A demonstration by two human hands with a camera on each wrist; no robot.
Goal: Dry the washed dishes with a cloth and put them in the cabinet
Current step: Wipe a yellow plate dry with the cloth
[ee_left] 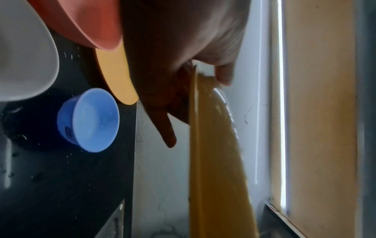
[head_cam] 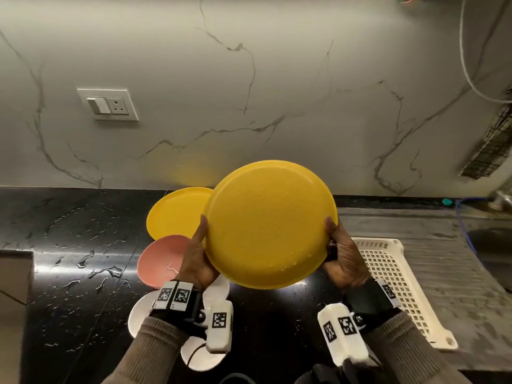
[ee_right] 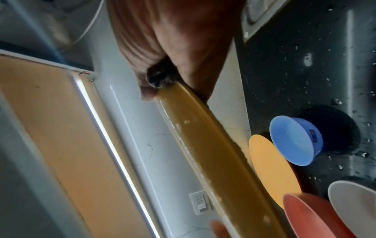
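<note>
I hold a large yellow plate (head_cam: 268,225) up over the counter, tilted, with its underside towards me and water drops near its lower rim. My left hand (head_cam: 198,250) grips its left rim, thumb on the underside. My right hand (head_cam: 339,245) grips the right rim, and a small dark thing I cannot identify is wedged in that grip. The left wrist view shows the plate (ee_left: 215,161) edge-on under my left hand (ee_left: 183,80). In the right wrist view the plate (ee_right: 213,153) runs edge-on from my right hand (ee_right: 162,72). A checked cloth (head_cam: 496,139) hangs at the far right.
On the wet black counter (head_cam: 77,245) lie a second yellow plate (head_cam: 171,214), a pink bowl (head_cam: 160,261) and white dishes (head_cam: 138,314) below my left wrist. A blue bowl (ee_left: 91,120) stands behind them. A white perforated basket (head_cam: 388,273) sits on the steel drainboard to the right.
</note>
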